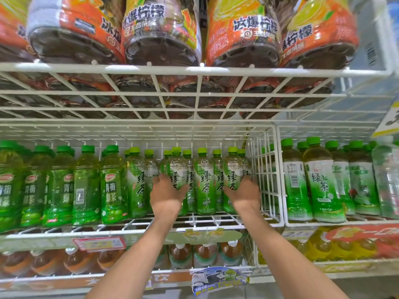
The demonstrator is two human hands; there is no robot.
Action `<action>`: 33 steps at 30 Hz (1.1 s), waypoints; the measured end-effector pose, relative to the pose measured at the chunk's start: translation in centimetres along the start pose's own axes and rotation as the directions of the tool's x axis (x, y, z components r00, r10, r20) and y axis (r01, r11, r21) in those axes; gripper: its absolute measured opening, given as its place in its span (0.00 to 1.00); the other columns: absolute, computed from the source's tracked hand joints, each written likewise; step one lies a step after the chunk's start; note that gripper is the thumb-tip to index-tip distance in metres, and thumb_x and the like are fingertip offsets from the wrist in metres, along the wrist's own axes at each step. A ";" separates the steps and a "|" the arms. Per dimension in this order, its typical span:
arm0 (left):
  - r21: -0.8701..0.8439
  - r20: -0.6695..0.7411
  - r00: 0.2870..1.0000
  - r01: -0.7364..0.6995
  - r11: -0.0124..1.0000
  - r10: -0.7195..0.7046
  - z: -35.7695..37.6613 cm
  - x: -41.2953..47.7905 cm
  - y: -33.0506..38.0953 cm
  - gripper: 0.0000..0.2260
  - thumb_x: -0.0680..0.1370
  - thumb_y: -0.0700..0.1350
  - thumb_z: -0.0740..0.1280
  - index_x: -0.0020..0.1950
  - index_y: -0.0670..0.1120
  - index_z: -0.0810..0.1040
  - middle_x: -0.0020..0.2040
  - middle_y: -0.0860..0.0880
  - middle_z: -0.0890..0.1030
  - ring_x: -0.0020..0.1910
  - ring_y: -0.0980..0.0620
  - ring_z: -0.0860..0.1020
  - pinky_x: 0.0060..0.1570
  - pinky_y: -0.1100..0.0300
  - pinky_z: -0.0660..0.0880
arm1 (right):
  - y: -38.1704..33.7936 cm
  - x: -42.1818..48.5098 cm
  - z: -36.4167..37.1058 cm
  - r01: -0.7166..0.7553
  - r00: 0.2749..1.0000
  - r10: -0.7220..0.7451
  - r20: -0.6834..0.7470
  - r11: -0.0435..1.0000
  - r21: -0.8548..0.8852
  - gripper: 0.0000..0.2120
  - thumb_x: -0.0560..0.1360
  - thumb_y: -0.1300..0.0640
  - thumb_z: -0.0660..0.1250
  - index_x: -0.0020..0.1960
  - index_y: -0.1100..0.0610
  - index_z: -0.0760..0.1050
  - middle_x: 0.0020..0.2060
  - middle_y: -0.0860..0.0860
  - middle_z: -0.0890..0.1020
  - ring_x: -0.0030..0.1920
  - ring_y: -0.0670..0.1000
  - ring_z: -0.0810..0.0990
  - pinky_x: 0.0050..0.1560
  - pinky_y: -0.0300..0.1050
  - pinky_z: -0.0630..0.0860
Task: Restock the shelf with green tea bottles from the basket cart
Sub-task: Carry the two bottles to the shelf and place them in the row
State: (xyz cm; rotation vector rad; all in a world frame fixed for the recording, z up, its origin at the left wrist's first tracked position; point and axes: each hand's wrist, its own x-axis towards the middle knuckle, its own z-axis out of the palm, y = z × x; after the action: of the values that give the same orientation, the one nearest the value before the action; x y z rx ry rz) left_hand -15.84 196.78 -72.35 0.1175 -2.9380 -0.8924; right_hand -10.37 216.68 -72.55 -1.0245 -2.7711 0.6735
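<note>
Several green tea bottles with light green caps stand in rows on the white wire shelf. My left hand is wrapped around the lower body of one green tea bottle at the front of the shelf. My right hand grips another green tea bottle near the wire divider. Between the two held bottles stands a third front bottle, untouched. Both held bottles are upright. The basket cart is out of view.
Green plum tea bottles fill the shelf's left part. Right of the divider stand other green tea bottles. Large orange-labelled lemon tea bottles sit on the wire shelf above. Brown tea bottles and price tags are below.
</note>
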 end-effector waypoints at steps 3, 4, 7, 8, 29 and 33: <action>0.003 0.058 0.998 -0.006 1.000 0.006 -0.6 0.3 0.0 0.35 0.70 0.66 0.74 0.63 0.40 0.72 0.55 0.43 0.79 0.48 0.44 0.82 0.46 0.51 0.82 | 0.1 0.0 -0.6 0.007 0.999 -0.007 0.038 1.000 -0.019 0.33 0.74 0.38 0.72 0.66 0.62 0.70 0.58 0.57 0.77 0.55 0.56 0.81 0.53 0.50 0.81; 0.017 0.090 0.996 -0.010 1.000 0.008 -1.5 0.3 0.2 0.35 0.70 0.67 0.73 0.62 0.40 0.72 0.55 0.43 0.80 0.48 0.45 0.82 0.45 0.54 0.82 | -0.1 -0.1 -1.5 0.001 0.997 0.001 0.071 1.000 -0.024 0.35 0.74 0.37 0.71 0.68 0.62 0.68 0.57 0.57 0.77 0.55 0.56 0.80 0.52 0.49 0.81; 0.091 0.089 0.985 -0.155 0.984 0.147 -4.2 -1.5 0.5 0.33 0.74 0.68 0.67 0.63 0.41 0.72 0.55 0.45 0.78 0.50 0.47 0.81 0.43 0.61 0.79 | 0.1 -1.4 -4.1 0.039 0.998 -0.037 0.059 0.999 -0.030 0.45 0.75 0.30 0.64 0.78 0.61 0.57 0.71 0.60 0.70 0.70 0.60 0.73 0.61 0.53 0.77; 0.120 0.087 0.972 -0.227 0.966 0.218 -5.8 -2.5 0.6 0.31 0.76 0.67 0.65 0.64 0.42 0.70 0.56 0.46 0.76 0.49 0.47 0.80 0.43 0.61 0.80 | -0.1 -2.3 -5.6 0.105 0.994 -0.104 0.027 0.992 -0.062 0.45 0.76 0.29 0.60 0.78 0.61 0.57 0.74 0.61 0.67 0.73 0.61 0.69 0.66 0.55 0.74; 0.292 0.397 0.697 -0.713 0.638 0.598 -42.1 -32.9 13.8 0.29 0.77 0.61 0.61 0.66 0.41 0.78 0.63 0.41 0.81 0.63 0.43 0.79 0.61 0.46 0.77 | -3.1 -37.2 -41.7 0.520 0.851 -0.467 0.241 0.812 -0.264 0.32 0.78 0.34 0.54 0.72 0.55 0.69 0.71 0.60 0.72 0.74 0.63 0.67 0.70 0.63 0.68; 0.279 0.436 0.638 -0.766 0.579 0.635 -43.8 -37.7 14.4 0.29 0.75 0.61 0.57 0.63 0.41 0.80 0.61 0.43 0.82 0.59 0.43 0.80 0.60 0.49 0.77 | -1.0 -41.6 -44.9 0.502 0.865 -0.470 0.177 0.820 -0.275 0.30 0.78 0.36 0.55 0.71 0.53 0.70 0.71 0.58 0.72 0.72 0.62 0.69 0.67 0.60 0.70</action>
State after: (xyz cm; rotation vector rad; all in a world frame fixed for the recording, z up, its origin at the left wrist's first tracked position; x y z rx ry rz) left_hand 24.73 188.04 -29.64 -1.2042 -2.9036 -0.0965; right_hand 32.24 205.84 -29.90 -0.2687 -3.1023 0.2193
